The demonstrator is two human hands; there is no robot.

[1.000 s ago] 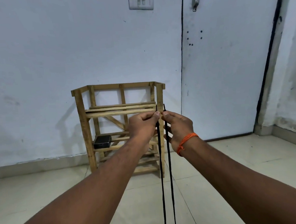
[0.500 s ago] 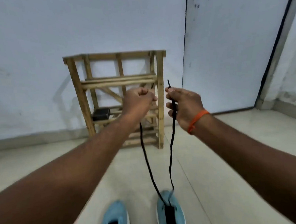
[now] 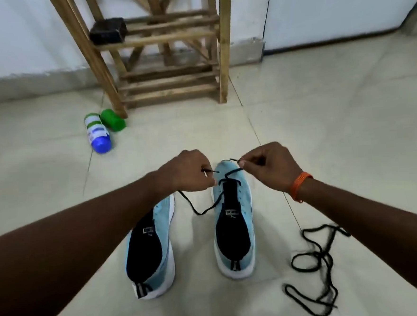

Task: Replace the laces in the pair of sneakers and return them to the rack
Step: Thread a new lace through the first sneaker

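Note:
Two light-blue sneakers with black tongues stand side by side on the tiled floor, the left sneaker point(image 3: 151, 250) and the right sneaker point(image 3: 234, 220). A black lace point(image 3: 207, 209) runs through the front eyelets of the right sneaker. My left hand point(image 3: 187, 171) pinches one end of that lace just left of the toe. My right hand point(image 3: 268, 166) pinches the other end just right of the toe. A second black lace point(image 3: 316, 268) lies tangled on the floor at the right. The wooden rack point(image 3: 167, 49) stands against the wall beyond the shoes.
A blue-capped white bottle point(image 3: 98, 133) and a green bottle point(image 3: 112, 120) lie on the floor by the rack's left leg. A small black box point(image 3: 108, 31) sits on a rack shelf. A white door point(image 3: 340, 5) is at the back right.
The view has tilted down from the wall to the floor. Both hands have dropped from chest height to just above the right sneaker's toe, still holding the lace ends, and the lace now hangs slack.

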